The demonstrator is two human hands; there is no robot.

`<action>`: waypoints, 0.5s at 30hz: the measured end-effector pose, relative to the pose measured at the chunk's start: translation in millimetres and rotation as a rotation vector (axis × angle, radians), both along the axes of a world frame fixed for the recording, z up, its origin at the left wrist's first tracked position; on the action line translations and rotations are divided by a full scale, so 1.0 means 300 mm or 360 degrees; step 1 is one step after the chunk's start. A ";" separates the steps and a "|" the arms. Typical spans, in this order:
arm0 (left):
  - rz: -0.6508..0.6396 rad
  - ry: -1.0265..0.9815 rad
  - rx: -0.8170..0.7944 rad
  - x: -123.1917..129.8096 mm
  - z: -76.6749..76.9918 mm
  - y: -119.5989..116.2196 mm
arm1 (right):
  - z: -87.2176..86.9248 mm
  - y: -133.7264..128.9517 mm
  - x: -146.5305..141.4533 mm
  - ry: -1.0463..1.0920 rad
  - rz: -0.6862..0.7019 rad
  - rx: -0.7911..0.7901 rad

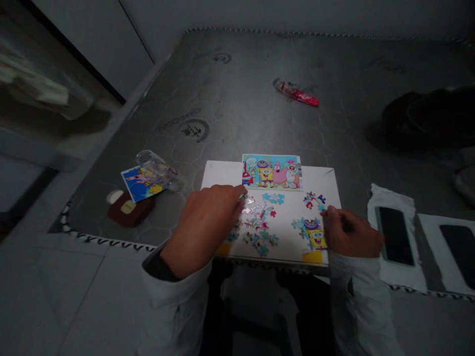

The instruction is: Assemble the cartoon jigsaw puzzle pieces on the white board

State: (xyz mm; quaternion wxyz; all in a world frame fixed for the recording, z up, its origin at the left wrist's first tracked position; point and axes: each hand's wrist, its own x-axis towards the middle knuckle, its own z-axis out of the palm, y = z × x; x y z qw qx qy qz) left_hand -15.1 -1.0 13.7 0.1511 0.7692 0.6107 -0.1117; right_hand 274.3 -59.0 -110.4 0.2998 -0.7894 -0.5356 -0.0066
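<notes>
A white board [222, 173] lies at the near edge of the table, with a colourful cartoon picture card [272, 172] at its back. Loose puzzle pieces [261, 237] are scattered over its middle, and a light blue joined group [273, 198] lies below the card. My left hand [211, 225] reaches over the board's left side, fingers closed near the pieces; what they hold, if anything, is too small to tell. At the right edge, my right hand [351, 232] is closed beside a partly joined yellow character section [313, 235], its fingertips by a small piece [321, 208].
Left of the board are a brown case [130, 210], a blue picture card [141, 184] and a clear plastic wrapper [158, 170]. A red packet [299, 94] lies farther back. Two phones [395, 235] on white cloths and a dark object [426, 118] are at right.
</notes>
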 end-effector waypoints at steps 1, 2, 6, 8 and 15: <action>0.0032 0.0004 0.0000 -0.010 0.001 -0.001 | -0.002 -0.001 0.003 -0.0007 0.0000 -0.0010; 0.0057 -0.0003 0.0000 -0.021 0.001 -0.002 | -0.003 -0.002 0.005 -0.0014 0.0003 -0.0021; 0.0162 -0.0062 0.0036 -0.067 -0.001 0.002 | -0.012 -0.008 0.016 -0.0034 0.0006 -0.0063; 0.0232 -0.0093 0.0056 -0.088 -0.001 0.006 | -0.022 -0.008 0.025 -0.0036 -0.0005 -0.0086; 0.0448 -0.0124 0.0081 -0.170 0.003 0.012 | -0.087 0.008 0.117 -0.0022 0.0191 -0.0157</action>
